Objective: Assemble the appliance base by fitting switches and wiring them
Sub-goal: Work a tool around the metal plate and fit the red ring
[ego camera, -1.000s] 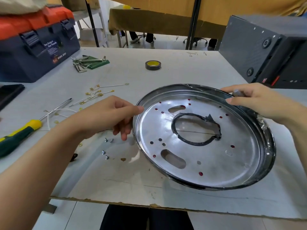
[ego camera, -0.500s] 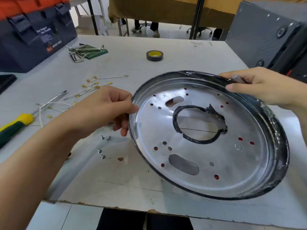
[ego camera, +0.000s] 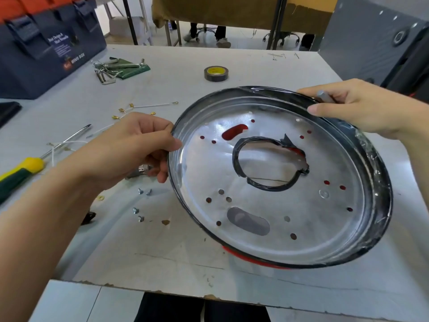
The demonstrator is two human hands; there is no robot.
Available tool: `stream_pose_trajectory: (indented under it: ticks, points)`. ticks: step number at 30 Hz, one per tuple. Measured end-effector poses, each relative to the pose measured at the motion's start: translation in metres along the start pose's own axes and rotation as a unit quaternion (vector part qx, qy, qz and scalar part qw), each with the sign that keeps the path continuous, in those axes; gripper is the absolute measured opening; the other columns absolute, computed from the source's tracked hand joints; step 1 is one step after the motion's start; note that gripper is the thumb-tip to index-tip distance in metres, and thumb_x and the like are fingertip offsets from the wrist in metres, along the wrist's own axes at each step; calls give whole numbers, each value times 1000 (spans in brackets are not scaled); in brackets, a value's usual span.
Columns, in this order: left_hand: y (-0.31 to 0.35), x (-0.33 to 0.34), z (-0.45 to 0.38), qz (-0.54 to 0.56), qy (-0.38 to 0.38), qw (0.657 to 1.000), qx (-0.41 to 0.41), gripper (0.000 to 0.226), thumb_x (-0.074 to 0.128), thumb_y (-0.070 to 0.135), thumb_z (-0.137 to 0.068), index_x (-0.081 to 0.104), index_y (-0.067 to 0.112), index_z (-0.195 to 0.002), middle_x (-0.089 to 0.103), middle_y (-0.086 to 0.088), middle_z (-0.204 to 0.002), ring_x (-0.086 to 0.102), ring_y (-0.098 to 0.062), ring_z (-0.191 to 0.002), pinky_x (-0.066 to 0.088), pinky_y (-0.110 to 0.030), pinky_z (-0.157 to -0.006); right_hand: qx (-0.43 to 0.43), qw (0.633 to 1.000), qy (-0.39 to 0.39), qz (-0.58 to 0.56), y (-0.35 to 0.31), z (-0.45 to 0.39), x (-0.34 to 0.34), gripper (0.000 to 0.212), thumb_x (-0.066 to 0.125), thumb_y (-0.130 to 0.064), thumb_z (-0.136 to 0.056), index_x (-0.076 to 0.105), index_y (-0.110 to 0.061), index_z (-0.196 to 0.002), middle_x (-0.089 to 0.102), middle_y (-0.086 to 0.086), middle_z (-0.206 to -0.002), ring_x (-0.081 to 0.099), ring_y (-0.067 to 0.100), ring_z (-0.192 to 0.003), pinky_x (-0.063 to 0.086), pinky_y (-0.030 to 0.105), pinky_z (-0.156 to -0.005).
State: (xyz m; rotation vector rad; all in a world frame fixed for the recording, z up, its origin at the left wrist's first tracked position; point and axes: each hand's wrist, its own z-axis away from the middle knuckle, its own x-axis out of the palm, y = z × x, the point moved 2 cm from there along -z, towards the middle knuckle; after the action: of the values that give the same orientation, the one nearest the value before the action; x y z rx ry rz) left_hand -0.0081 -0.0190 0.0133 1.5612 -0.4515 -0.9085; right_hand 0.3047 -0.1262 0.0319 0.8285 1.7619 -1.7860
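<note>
A round shiny metal appliance base (ego camera: 274,214) with a black rim, a large centre hole edged in black tape and several small holes is tilted up off the table, its near edge low. My left hand (ego camera: 134,147) grips its left rim with thumb on top and fingers underneath. My right hand (ego camera: 355,108) holds the far right rim, and a small grey piece sits between its fingers. Red shows through the holes and under the near edge. White wires with brass terminals (ego camera: 144,106) lie on the table to the left, and small screws (ego camera: 141,203) lie near the left rim.
A yellow-and-green screwdriver (ego camera: 25,169) lies at the left. A roll of dark tape (ego camera: 216,73) and green-handled hex keys (ego camera: 120,67) sit further back. A dark blue and orange toolbox (ego camera: 46,45) stands at back left, a dark grey box (ego camera: 380,38) at back right.
Both hands have lifted and tilted the base further toward me, so its far rim is higher. Red now shows through the slots and beneath the near edge.
</note>
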Motion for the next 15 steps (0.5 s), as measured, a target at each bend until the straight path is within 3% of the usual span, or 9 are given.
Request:
stream_pose_trajectory:
  ticks: [5, 7, 9, 12, 15]
  points:
    - [-2, 1, -1, 7, -10, 1000, -5, 28, 56, 12, -73, 54, 18, -46, 50, -9, -44, 48, -16, -33, 33, -13, -35, 2, 1000, -1, 2, -1, -1, -2, 42, 55, -22, -92, 61, -64, -96, 63, -38, -104, 56, -19, -95, 33, 14, -83]
    - [-4, 3, -2, 10, -22, 1000, -11, 26, 57, 12, -74, 54, 15, -48, 52, -13, -46, 51, -18, -35, 34, -15, -36, 20, 1000, 12, 18, 4, -1, -3, 32, 58, -27, -89, 62, -58, -99, 64, -37, -83, 58, -18, -77, 35, 17, -79]
    - [-7, 5, -2, 9, -42, 999, -19, 27, 59, 14, -74, 56, 17, -48, 55, -15, -49, 54, -20, -37, 37, -17, -37, 41, 997, 40, 47, 6, 0, -3, 24, 62, -39, -82, 63, -52, -102, 57, -24, -59, 53, -7, -56, 39, 24, -71]
    - [-9, 7, 0, 5, -58, 998, -30, 25, 61, 17, -75, 59, 18, -50, 58, -18, -51, 57, -23, -40, 40, -20, -38, 73, 990, 88, 87, 3, 3, -2, 28, 63, -54, -70, 64, -48, -97, 60, -11, -66, 54, 10, -64, 41, 24, -65]
    - [-8, 6, 2, -15, -59, 998, -30, 27, 67, 19, -75, 60, 19, -49, 59, -15, -50, 59, -24, -43, 42, -22, -39, 77, 966, 143, 201, -10, 5, -4, 44, 58, -62, -68, 65, -33, -101, 61, -6, -74, 53, 10, -65, 37, 23, -57]
